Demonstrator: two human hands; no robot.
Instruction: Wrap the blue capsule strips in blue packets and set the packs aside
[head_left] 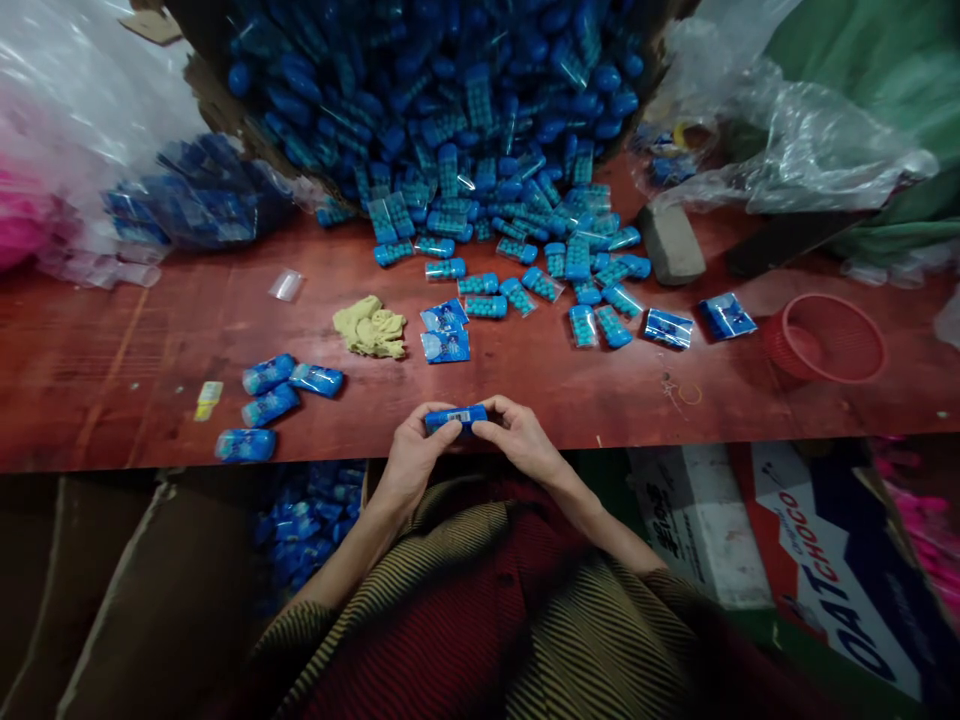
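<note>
A small blue candy bottle with a printed wrapper (455,416) lies sideways between my hands at the table's front edge. My left hand (420,440) grips its left end, and my right hand (517,432) grips its right end, both with thumbs on the near side. Just beyond lie flat blue printed sleeves (445,346) and a crumpled yellow cloth (370,327). Several blue-wrapped bottles (271,404) rest to the left. Clear bottles of blue-green balls with blue caps (485,306) are scattered farther back.
A big open box of blue-capped bottles (450,90) spills onto the red table (540,400). Toward the right are a grey block (671,245), blue packets (667,328) and a red basket (829,340). Plastic bags (210,195) sit back left. Below the edge are wrapped blue pieces (311,520) and cartons (817,560).
</note>
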